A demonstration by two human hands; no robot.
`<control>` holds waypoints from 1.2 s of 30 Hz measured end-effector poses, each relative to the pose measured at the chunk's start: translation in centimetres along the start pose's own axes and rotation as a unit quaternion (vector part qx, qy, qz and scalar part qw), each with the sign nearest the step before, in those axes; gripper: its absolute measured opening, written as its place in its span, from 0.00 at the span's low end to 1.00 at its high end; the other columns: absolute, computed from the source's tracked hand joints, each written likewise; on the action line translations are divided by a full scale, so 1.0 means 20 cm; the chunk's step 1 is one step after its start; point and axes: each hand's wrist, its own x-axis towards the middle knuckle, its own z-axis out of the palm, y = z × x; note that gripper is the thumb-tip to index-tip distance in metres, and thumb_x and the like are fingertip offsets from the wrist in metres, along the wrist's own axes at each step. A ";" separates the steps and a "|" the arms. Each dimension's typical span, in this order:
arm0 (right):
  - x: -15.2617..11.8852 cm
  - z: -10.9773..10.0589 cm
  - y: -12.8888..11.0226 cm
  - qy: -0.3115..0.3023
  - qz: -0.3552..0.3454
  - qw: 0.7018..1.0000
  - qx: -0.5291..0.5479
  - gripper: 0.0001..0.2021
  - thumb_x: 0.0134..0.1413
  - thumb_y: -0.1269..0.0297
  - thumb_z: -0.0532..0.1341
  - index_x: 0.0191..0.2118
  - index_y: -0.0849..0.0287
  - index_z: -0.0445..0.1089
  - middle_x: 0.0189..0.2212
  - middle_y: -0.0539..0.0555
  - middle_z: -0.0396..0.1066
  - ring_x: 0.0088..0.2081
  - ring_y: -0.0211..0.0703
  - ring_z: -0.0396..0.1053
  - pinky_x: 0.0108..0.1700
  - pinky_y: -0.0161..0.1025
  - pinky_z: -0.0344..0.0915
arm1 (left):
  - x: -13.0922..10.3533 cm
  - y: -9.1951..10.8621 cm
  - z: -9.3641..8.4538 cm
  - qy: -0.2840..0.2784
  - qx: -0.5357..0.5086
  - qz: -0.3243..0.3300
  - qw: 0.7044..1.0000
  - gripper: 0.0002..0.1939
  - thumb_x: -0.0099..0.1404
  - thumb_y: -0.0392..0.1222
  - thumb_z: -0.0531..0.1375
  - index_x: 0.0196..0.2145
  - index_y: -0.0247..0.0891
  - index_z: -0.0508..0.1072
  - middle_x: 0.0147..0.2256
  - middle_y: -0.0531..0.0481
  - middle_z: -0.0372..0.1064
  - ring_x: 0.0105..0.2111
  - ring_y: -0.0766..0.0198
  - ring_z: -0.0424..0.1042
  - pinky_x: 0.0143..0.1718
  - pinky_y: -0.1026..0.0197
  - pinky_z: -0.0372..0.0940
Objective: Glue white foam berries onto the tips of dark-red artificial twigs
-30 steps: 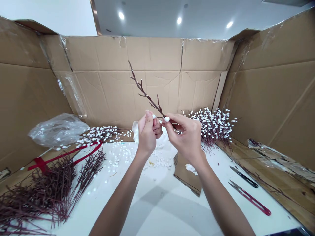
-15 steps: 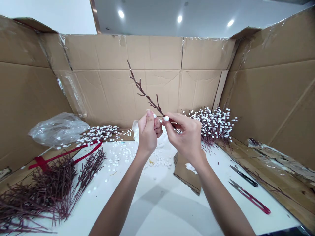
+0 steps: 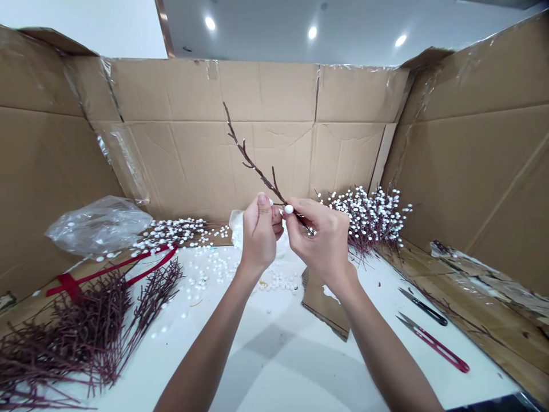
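Note:
A brown artificial branch (image 3: 250, 161) with short side twigs slants up and left above the table. My right hand (image 3: 321, 234) is closed around its lower stem, and a white oval bud (image 3: 289, 209) shows at the fingertips. Just to the left, my left hand (image 3: 260, 232) is closed with its thumb on top, pinching a small white bud (image 3: 271, 202) at the end of a side twig. The rest of that bud is hidden by the fingers. The two hands are close together.
Bare brown branches (image 3: 86, 332) lie at left beside a red ribbon (image 3: 150, 260) and a plastic bag (image 3: 98, 226). Loose white buds (image 3: 210, 269) are scattered mid-table. Budded branches (image 3: 371, 220) stand at back right. A cardboard piece (image 3: 326, 312), black snips (image 3: 424, 306) and red snips (image 3: 437, 343) lie on the right.
The branch has turned slightly in the fingers, its side twigs lying differently. Both hands keep nearly the same position and grip.

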 end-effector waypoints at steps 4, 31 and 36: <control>0.00 0.00 0.00 -0.013 0.014 1.000 0.010 0.10 0.52 0.75 0.52 0.28 0.59 0.69 0.24 0.51 0.71 0.23 0.34 0.63 0.27 0.32 0.60 | -0.01 0.00 0.00 -0.003 0.021 0.012 1.000 0.24 0.58 0.58 0.58 0.19 0.37 0.55 0.16 0.59 0.47 0.14 0.76 0.46 0.13 0.71 0.44; 0.01 0.00 0.01 -0.001 -0.001 0.999 0.043 0.09 0.49 0.77 0.53 0.23 0.61 0.65 0.18 0.45 0.58 0.20 0.29 0.51 0.24 0.28 0.53 | 0.00 -0.02 0.02 0.024 -0.001 0.039 0.999 0.27 0.57 0.61 0.58 0.17 0.36 0.54 0.16 0.59 0.46 0.13 0.78 0.43 0.12 0.73 0.40; 0.01 -0.01 0.01 0.000 0.004 0.999 0.050 0.09 0.49 0.77 0.54 0.24 0.61 0.67 0.18 0.47 0.60 0.21 0.29 0.52 0.24 0.27 0.55 | 0.01 -0.02 0.01 0.014 -0.020 0.034 0.999 0.27 0.55 0.59 0.60 0.17 0.36 0.55 0.15 0.60 0.45 0.13 0.79 0.42 0.12 0.73 0.39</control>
